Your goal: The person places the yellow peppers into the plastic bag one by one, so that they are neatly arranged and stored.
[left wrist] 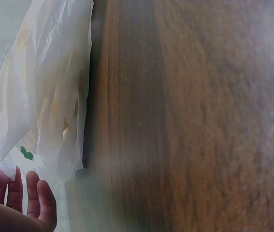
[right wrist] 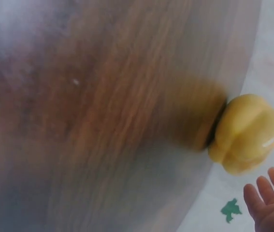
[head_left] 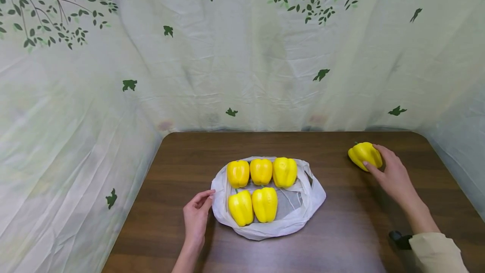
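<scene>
A white plastic bag [head_left: 316, 197] lies spread on the table with its mouth wide. Several yellow bell peppers [head_left: 261, 171] sit inside it in two rows. My left hand [head_left: 196, 214] pinches the bag's left edge between thumb and forefinger; the left wrist view shows a fold of the thin plastic [left wrist: 8, 169] at those fingertips. Toward the far right corner, another yellow bell pepper [head_left: 361, 155] lies on the table. Around its near right side is my right hand [head_left: 392, 176], thumb and fingers spread. In the right wrist view the visible fingers [right wrist: 267, 191] stand apart from that pepper [right wrist: 248, 130].
The brown wooden table [head_left: 341, 231] has rounded far corners. Behind and beside it hangs a pale curtain [head_left: 246, 75] with green leaf prints. A small black object [head_left: 399, 239] shows at the right wrist, beside the beige sleeve [head_left: 437, 250].
</scene>
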A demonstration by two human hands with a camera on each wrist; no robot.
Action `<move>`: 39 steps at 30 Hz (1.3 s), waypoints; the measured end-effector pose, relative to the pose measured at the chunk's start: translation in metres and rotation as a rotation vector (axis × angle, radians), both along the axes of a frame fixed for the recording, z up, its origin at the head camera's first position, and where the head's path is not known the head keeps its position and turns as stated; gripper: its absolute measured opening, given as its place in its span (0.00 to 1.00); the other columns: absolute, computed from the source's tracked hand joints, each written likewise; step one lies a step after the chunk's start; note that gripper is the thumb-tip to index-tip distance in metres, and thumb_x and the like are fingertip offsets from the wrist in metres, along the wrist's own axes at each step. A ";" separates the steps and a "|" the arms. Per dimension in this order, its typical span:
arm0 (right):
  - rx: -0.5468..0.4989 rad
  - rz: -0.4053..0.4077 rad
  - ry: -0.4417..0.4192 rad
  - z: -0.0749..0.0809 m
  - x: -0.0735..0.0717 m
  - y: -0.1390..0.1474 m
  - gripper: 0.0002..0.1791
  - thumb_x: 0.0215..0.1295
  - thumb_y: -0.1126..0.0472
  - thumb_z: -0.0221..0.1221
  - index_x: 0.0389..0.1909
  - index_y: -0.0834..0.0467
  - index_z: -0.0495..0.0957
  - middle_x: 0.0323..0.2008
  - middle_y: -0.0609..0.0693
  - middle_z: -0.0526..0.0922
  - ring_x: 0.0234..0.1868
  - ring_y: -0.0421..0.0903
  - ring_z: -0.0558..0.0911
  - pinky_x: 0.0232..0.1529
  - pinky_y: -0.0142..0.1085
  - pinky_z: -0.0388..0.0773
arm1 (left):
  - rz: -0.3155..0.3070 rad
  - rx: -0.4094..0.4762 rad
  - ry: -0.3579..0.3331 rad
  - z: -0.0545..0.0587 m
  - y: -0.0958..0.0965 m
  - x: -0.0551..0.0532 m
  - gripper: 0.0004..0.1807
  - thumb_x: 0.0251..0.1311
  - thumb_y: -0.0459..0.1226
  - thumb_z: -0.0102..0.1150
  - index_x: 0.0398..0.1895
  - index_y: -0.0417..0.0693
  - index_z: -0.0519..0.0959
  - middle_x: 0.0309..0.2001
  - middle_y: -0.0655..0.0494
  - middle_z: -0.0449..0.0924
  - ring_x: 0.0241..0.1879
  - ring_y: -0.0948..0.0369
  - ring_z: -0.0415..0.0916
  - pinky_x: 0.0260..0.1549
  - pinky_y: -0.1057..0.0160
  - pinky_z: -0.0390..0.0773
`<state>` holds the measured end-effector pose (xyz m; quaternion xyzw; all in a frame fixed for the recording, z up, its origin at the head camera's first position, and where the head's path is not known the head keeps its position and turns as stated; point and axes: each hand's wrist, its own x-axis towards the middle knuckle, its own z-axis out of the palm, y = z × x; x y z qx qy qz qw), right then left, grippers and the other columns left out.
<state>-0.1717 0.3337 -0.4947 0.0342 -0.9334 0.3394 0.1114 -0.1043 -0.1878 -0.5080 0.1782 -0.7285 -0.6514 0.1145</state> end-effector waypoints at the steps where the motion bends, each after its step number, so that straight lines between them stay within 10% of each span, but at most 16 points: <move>1: -0.003 -0.002 0.000 0.000 -0.002 0.000 0.35 0.69 0.56 0.60 0.70 0.67 0.59 0.65 0.72 0.62 0.62 0.74 0.60 0.56 0.71 0.56 | 0.000 0.001 0.001 0.000 0.000 0.000 0.10 0.64 0.28 0.60 0.47 0.34 0.83 0.43 0.43 0.83 0.37 0.60 0.77 0.37 0.72 0.76; 39: -0.018 -0.058 -0.189 -0.008 -0.028 0.001 0.46 0.69 0.43 0.57 0.70 0.73 0.52 0.63 0.77 0.60 0.55 0.70 0.65 0.54 0.67 0.64 | -0.005 -0.005 -0.048 0.011 0.000 0.001 0.12 0.65 0.31 0.60 0.49 0.36 0.83 0.46 0.45 0.83 0.40 0.60 0.76 0.41 0.72 0.77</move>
